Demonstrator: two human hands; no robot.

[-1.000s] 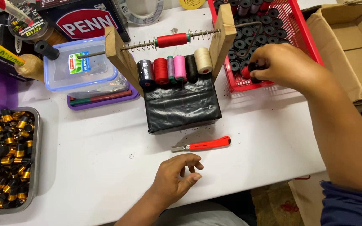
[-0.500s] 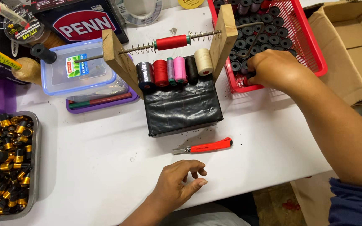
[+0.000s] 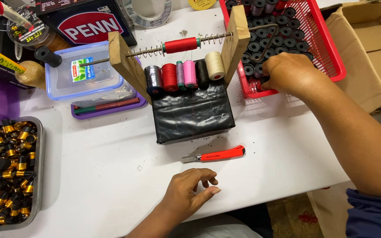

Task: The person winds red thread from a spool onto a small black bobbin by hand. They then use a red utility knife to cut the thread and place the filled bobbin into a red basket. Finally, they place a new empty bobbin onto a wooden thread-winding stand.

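Red basket [image 3: 331, 42]: right hand [image 3: 287, 72] inside; left hand [image 3: 189, 191] loosely curled, empty.

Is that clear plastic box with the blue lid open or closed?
Closed. The blue-rimmed lid sits flat on the clear plastic box, with its edge seated all round.

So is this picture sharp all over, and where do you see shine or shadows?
Head view: mostly sharp, with even light from above. The black wrapped block shows pale glare on its wrinkled front. The left hand casts only a soft shadow on the white table. The metal tray throws a faint shadow to its right. The right hand, in the red basket, looks crisp, not blurred.
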